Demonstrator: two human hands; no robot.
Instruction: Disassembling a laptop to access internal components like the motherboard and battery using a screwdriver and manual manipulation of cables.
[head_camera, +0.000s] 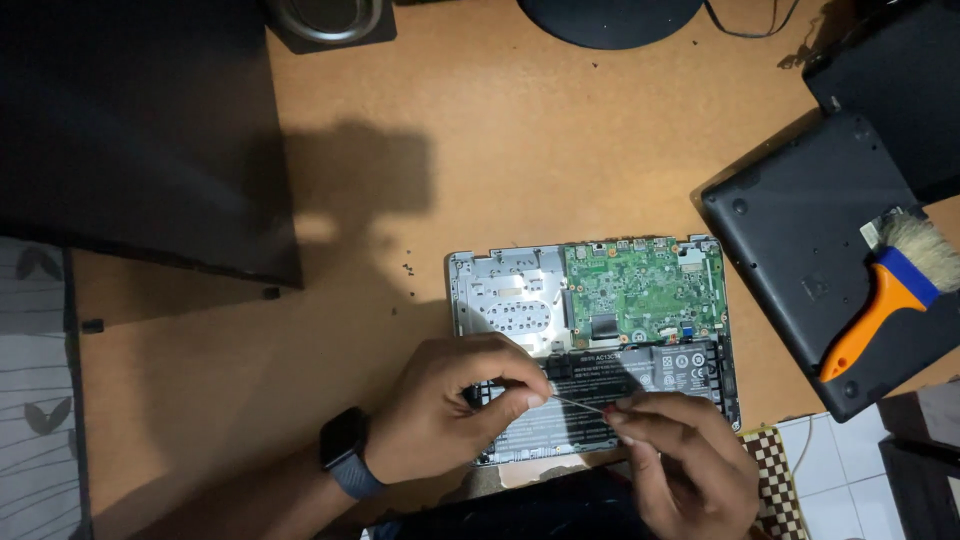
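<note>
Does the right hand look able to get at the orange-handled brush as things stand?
Probably yes. The brush lies uncovered on the dark cover off to the right with nothing between, but the right hand pinches a thin strip together with the left hand.

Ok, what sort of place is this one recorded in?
Probably a home or small electronics repair bench. An opened laptop lies on a wooden table with its circuit board bare, its removed bottom cover beside it under a brush. Both hands pinch a thin wire over the laptop.
</note>
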